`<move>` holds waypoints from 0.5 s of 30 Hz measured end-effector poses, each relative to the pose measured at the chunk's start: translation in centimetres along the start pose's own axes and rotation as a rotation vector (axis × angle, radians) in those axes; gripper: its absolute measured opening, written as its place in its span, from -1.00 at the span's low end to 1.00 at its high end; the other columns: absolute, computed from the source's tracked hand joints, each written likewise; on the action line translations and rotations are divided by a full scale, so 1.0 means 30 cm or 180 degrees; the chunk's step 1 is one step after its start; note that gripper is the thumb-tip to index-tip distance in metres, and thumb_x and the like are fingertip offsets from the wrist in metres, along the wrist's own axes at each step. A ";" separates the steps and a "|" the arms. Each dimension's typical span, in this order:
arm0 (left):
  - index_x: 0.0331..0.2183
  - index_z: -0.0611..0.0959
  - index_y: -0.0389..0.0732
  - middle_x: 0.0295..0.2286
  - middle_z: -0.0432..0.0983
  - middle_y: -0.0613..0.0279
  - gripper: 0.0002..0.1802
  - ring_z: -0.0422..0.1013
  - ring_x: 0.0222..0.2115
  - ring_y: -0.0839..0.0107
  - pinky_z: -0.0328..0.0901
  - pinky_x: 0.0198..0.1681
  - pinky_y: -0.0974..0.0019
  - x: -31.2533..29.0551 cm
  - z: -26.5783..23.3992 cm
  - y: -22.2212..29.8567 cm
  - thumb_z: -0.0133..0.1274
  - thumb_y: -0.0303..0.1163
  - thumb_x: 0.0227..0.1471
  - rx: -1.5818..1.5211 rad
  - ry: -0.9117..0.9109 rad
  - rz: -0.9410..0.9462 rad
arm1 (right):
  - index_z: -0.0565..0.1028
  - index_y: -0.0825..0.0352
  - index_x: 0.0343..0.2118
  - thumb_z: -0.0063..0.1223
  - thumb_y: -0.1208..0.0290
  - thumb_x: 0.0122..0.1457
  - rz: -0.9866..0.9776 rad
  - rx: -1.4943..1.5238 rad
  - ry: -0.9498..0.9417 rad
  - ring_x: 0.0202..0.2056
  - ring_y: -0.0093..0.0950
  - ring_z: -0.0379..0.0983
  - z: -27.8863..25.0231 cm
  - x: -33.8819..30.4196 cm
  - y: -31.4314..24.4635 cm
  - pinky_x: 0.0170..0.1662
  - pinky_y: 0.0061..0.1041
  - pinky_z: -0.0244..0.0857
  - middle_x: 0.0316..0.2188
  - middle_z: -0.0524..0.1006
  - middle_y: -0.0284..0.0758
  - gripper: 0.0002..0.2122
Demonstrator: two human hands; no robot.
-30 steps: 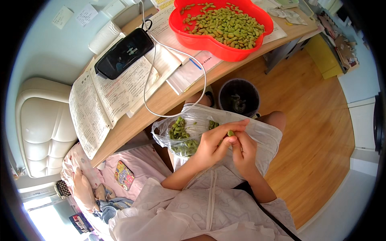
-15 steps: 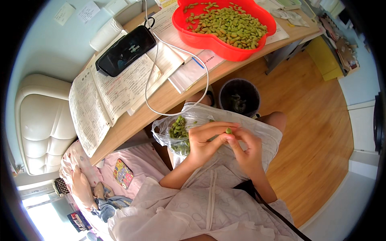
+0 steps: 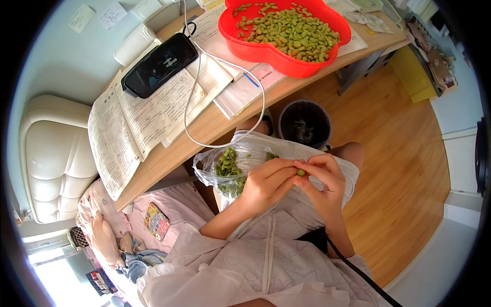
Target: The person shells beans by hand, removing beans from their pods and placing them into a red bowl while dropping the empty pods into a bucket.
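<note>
Pinching a green bean (image 3: 300, 173) between the fingertips of left hand (image 3: 267, 181) and right hand (image 3: 325, 183), with fingers on both bent and nearly closed around it, over the lap (image 3: 294, 212), to the right of a clear bag (image 3: 206, 173) of pods (image 3: 226, 165) and well apart from the red bowl (image 3: 279, 62) on the desk (image 3: 287, 90).

left hand (image 3: 267, 185) and right hand (image 3: 325, 185) pinch a bean (image 3: 300, 173).
</note>
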State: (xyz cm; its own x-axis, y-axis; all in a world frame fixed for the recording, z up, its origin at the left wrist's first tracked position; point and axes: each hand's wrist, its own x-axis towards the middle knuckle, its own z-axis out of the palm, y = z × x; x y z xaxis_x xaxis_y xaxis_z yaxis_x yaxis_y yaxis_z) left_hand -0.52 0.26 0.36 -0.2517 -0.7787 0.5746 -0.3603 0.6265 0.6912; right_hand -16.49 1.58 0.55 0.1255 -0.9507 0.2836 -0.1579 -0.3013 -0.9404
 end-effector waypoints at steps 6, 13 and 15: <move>-0.43 0.60 -0.39 -0.41 0.51 0.06 -0.80 0.47 -0.46 0.20 0.39 -0.42 0.29 -0.017 0.008 -0.027 0.22 -0.56 -0.21 0.0107 -0.0134 0.0213 | 0.60 0.40 -0.29 0.22 0.59 -0.03 0.0264 0.0249 0.0067 -0.33 -0.54 0.44 -0.001 0.000 0.009 -0.24 -0.63 0.31 -0.36 0.46 -0.32 -0.80; -0.41 0.60 -0.38 -0.39 0.51 0.06 -0.81 0.47 -0.43 0.19 0.40 -0.39 0.28 -0.035 0.007 -0.043 0.21 -0.55 -0.18 -0.0070 -0.0279 -0.0069 | 0.60 0.42 -0.29 0.17 0.58 0.02 0.0388 0.0087 -0.0028 -0.32 -0.56 0.41 0.007 -0.004 0.020 -0.23 -0.66 0.30 -0.37 0.47 -0.33 -0.84; -0.39 0.62 -0.35 -0.36 0.52 0.08 -0.81 0.48 -0.41 0.19 0.40 -0.36 0.30 -0.017 0.002 -0.035 0.21 -0.52 -0.15 -0.0298 -0.0311 -0.0597 | 0.58 0.46 -0.28 0.12 0.57 0.08 0.0990 0.1101 0.0275 -0.29 -0.56 0.41 0.028 -0.004 0.036 -0.20 -0.68 0.32 -0.38 0.48 -0.34 -0.85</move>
State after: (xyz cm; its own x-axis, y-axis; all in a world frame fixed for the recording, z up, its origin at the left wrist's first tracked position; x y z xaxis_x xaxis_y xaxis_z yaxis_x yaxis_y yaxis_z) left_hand -0.07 0.01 -0.67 -0.2756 -0.8785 0.3901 -0.3252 0.4671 0.8222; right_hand -15.86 1.43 -0.67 0.0397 -0.9990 -0.0207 0.1624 0.0269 -0.9864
